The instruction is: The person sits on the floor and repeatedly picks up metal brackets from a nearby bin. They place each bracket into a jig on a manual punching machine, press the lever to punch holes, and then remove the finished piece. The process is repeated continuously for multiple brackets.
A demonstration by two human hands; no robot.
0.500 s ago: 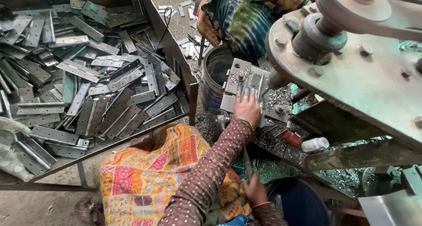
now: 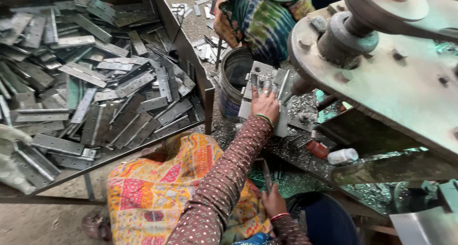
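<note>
Pressing left hand (image 2: 264, 103) on metal plate (image 2: 267, 80) — right hand (image 2: 273, 202) below, gripping rod (image 2: 266, 174)

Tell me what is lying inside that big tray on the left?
The metal tray holds a loose heap of flat grey hinge plates, crisscrossed and overlapping. The tray floor is covered, so what lies under the heap cannot be seen.

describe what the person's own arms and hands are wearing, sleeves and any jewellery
Both arms are covered to the wrist by long, close-fitting maroon-brown sleeves printed all over with small pale dots. The left hand has a green bangle at the wrist and what look like rings on the fingers. The right hand has a red bangle at its wrist. Both hands are bare, with no gloves.
</note>
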